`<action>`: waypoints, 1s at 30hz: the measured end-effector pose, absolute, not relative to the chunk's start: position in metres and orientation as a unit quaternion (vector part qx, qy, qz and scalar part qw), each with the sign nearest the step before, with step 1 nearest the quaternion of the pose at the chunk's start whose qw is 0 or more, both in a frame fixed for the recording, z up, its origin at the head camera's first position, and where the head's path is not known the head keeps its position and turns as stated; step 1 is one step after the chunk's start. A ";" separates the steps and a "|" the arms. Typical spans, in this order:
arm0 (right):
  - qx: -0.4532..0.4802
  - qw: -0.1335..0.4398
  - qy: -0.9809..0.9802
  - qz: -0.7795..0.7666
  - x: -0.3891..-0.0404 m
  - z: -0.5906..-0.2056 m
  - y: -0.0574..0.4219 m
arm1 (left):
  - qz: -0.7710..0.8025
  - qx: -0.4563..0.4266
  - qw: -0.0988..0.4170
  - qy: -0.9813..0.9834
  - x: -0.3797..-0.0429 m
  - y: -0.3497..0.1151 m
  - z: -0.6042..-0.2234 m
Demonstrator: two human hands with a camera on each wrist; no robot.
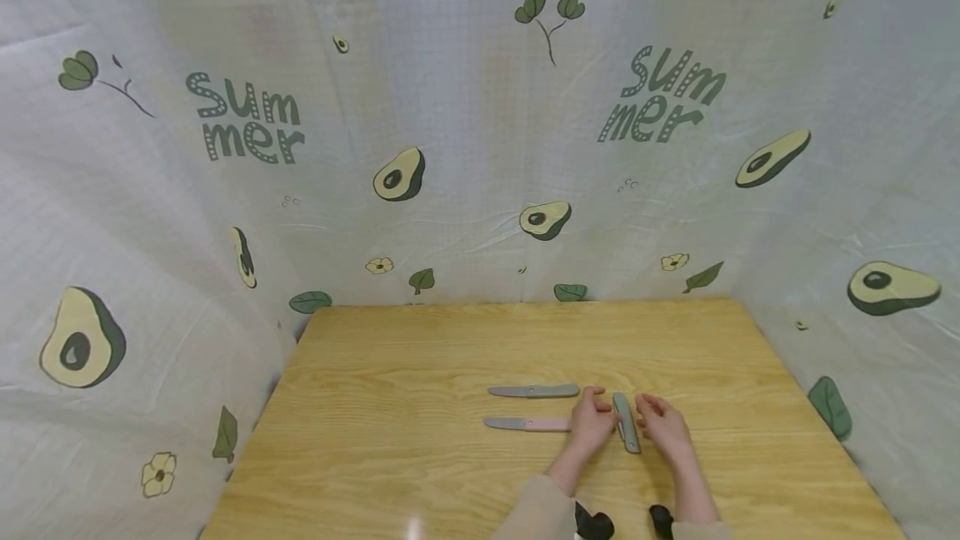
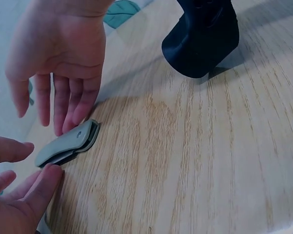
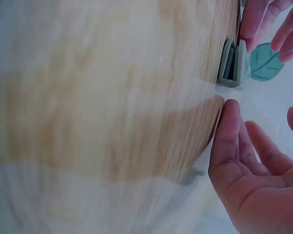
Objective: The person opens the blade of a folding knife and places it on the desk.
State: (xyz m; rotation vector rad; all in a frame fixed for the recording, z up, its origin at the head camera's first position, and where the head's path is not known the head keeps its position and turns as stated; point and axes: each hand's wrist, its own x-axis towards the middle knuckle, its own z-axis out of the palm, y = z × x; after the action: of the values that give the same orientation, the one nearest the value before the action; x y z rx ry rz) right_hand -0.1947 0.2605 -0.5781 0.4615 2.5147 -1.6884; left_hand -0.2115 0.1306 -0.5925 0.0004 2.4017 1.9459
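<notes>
A folded pocket knife with a grey-green handle point(image 1: 627, 425) lies on the wooden table between the two hands. My left hand point(image 1: 592, 422) is at its left side, fingers loosely bent, with a fingertip right at the folded knife point(image 2: 68, 143) in the left wrist view. On the other side my right hand point(image 1: 664, 427) is held with relaxed fingers, its fingertips close to the handle and nothing in its grasp. Left of the hands lies an unfolded knife with a green handle point(image 1: 555, 391). Nearer me is an unfolded knife with a pink handle point(image 1: 551, 424), its end hidden behind my left hand.
The light wood table point(image 1: 390, 457) is bordered at the back and sides by a white cloth point(image 1: 465, 90) printed with avocados, leaves and lettering. Black camera mounts sit at both wrists; one mount point(image 2: 202, 44) shows large in the left wrist view.
</notes>
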 end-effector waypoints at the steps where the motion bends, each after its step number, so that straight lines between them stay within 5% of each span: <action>1: 0.148 0.041 0.817 -0.556 -0.195 -0.578 0.260 | 0.632 0.001 0.026 0.774 -0.212 0.131 -0.592; 21: 0.139 0.029 0.796 -0.588 -0.194 -0.584 0.250 | 0.631 0.010 0.000 0.776 -0.214 0.131 -0.598; 30: 0.137 0.034 0.780 -0.610 -0.191 -0.583 0.250 | 0.722 -0.041 0.041 0.690 -0.213 0.132 -0.594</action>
State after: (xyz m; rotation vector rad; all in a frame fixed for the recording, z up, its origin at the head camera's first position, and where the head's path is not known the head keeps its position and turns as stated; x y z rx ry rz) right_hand -0.1911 0.2502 -0.5835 0.4200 2.3981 -1.8749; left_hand -0.2130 0.1319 -0.5937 -0.1249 2.1125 2.2108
